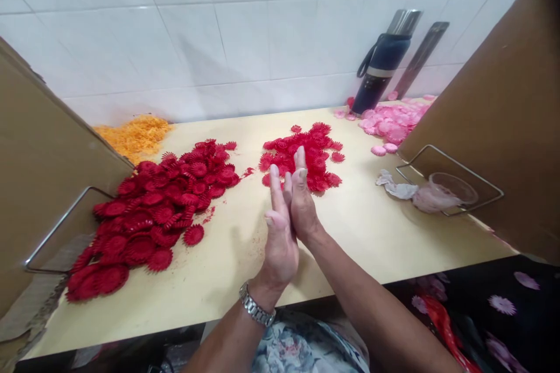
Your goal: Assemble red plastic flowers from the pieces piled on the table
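I hold my left hand [280, 233] and right hand [301, 198] pressed palm to palm above the cream table [350, 227], fingers straight and together; whether anything lies between the palms I cannot tell. A metal watch [256, 306] rings my left wrist near the table's front edge. Just beyond my fingertips, toward the tiled wall [245, 29], sits the small pile of red flower pieces [306, 154]. To the left of that pile spreads the large red heap [157, 210], running down almost to the table's front edge; a band of bare tabletop lies between the two. Farther left of the small pile, against the wall, lies an orange heap [135, 134]. To its right are pink pieces [394, 122] and a dark flask [382, 70] by the wall. Cardboard panels [494, 105] close in both sides, each with a wire bracket; the right one holds a clear cup [452, 186] beside a crumpled cloth [400, 186]. Open tabletop stretches right of my forearms.
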Tool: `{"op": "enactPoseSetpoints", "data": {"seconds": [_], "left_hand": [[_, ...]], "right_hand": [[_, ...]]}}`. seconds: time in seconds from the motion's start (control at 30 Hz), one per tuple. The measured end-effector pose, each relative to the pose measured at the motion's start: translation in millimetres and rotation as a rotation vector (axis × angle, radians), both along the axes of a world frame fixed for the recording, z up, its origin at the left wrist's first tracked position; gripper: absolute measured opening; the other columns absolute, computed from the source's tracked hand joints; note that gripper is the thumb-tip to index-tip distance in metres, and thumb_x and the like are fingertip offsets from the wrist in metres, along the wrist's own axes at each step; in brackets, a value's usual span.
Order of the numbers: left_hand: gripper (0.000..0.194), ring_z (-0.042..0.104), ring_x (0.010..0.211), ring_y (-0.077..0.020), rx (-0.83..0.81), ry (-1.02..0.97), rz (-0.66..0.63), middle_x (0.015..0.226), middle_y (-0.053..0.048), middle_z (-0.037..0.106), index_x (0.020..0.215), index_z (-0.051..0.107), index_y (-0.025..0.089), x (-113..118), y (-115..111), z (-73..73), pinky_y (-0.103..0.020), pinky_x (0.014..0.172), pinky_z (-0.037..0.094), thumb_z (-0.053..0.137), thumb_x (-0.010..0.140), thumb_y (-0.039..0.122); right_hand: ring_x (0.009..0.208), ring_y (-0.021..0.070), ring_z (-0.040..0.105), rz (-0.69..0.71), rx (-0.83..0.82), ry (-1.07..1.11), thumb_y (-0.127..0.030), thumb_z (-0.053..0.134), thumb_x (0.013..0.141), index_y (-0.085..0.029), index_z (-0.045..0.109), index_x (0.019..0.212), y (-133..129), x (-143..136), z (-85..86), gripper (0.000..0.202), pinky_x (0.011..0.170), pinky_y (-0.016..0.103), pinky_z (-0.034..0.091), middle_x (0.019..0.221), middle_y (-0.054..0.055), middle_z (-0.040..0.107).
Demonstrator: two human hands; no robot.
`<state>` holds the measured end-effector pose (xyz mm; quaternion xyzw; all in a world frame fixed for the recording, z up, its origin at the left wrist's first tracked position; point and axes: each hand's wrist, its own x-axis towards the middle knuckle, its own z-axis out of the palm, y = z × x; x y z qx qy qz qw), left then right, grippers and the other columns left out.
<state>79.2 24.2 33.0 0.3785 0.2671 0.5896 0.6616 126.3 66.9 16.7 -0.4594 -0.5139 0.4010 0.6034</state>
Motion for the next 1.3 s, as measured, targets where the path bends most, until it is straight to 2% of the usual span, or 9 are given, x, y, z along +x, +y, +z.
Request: {"op": "enactPoseSetpoints", "data": {"seconds": [0.1,0.23,0.3,0.53,0.63,0.77,1.03,1.23,1.3], "left_hand": [[0.068,0.007,0.138,-0.0176,0.087,-0.061,0.031,0.149,0.005,0.026,0.139,0.023,0.038,-3.3,3.2,2.9,-0.037,0.111,0.006,0.026,0.078,0.069],[0.063,0.014,0.137,-0.0147,0.025,-0.169,0.069,0.149,0.006,0.026,0.139,0.021,0.039,-12.4,11.4,6.2,-0.033,0.111,0.01,0.024,0.082,0.064],[0.063,0.014,0.137,-0.0147,0.014,-0.175,0.049,0.148,0.007,0.026,0.139,0.022,0.039,-12.0,10.4,5.5,-0.033,0.111,0.012,0.027,0.081,0.064],[0.074,0.008,0.138,-0.0214,0.018,-0.087,-0.024,0.147,0.001,0.031,0.135,0.036,0.033,-0.6,-5.5,-2.9,-0.039,0.111,0.009,0.034,0.073,0.073],[0.067,0.01,0.138,-0.0185,0.036,-0.101,0.014,0.147,0.003,0.031,0.136,0.033,0.036,-4.7,-0.6,-1.4,-0.036,0.111,0.009,0.033,0.077,0.068],[0.058,0.011,0.137,-0.0135,0.047,-0.166,0.053,0.146,0.008,0.031,0.136,0.029,0.041,-12.8,12.5,6.1,-0.034,0.111,0.01,0.027,0.083,0.063],[0.065,0.006,0.138,-0.0182,-0.003,-0.137,-0.047,0.147,0.005,0.03,0.132,0.04,0.035,2.0,1.0,2.5,-0.035,0.111,0.01,0.031,0.077,0.069],[0.058,0.01,0.137,-0.0138,-0.02,-0.168,0.037,0.147,0.008,0.028,0.135,0.034,0.038,-7.8,14.2,5.2,-0.032,0.111,0.009,0.029,0.083,0.062],[0.058,0.011,0.137,-0.0128,-0.051,-0.158,0.035,0.148,0.009,0.027,0.135,0.034,0.038,-9.4,16.4,3.0,-0.031,0.111,0.008,0.028,0.083,0.062]], "right_hand": [[0.138,0.0162,-0.008,0.091,-0.037,0.01,-0.067,0.011,0.085,-0.034,0.001,0.142,-16.0,-3.5,2.1,0.067,0.112,0.049,-0.004,0.151,-0.007,0.002],[0.138,0.0165,-0.005,0.215,-0.008,0.002,-0.069,0.013,0.083,-0.034,0.006,0.143,-54.1,-11.0,1.2,0.069,0.113,0.044,-0.003,0.151,-0.009,0.0],[0.138,0.0172,-0.005,0.186,0.009,-0.014,-0.069,0.013,0.083,-0.036,0.005,0.142,-49.6,-9.1,-0.7,0.068,0.113,0.046,-0.003,0.151,-0.009,0.0],[0.138,0.018,-0.008,-0.104,-0.002,0.011,-0.064,0.012,0.087,-0.036,0.003,0.142,13.5,7.9,-8.1,0.063,0.11,0.054,0.001,0.151,-0.004,0.01],[0.139,0.0182,-0.001,-0.019,-0.03,0.018,-0.063,0.014,0.087,-0.036,0.004,0.142,-10.0,-0.9,-7.2,0.062,0.111,0.052,0.003,0.15,-0.004,0.014],[0.139,0.0166,-0.002,0.154,-0.001,0.005,-0.065,0.014,0.086,-0.036,0.006,0.142,-49.2,-14.1,-1.3,0.064,0.113,0.046,-0.001,0.151,-0.008,0.005],[0.138,0.0179,-0.01,-0.04,-0.031,-0.011,-0.067,0.013,0.084,-0.034,0.001,0.142,2.0,4.3,4.2,0.068,0.111,0.052,-0.002,0.151,-0.006,0.002],[0.138,0.015,-0.005,0.178,-0.024,-0.059,-0.068,0.01,0.084,-0.033,0.003,0.143,-45.0,-8.0,7.1,0.069,0.114,0.043,-0.002,0.151,-0.008,0.001],[0.138,0.0152,-0.004,0.175,-0.009,-0.093,-0.068,0.01,0.083,-0.034,0.005,0.143,-46.3,-9.4,6.3,0.069,0.114,0.043,-0.003,0.151,-0.008,0.002]]}}
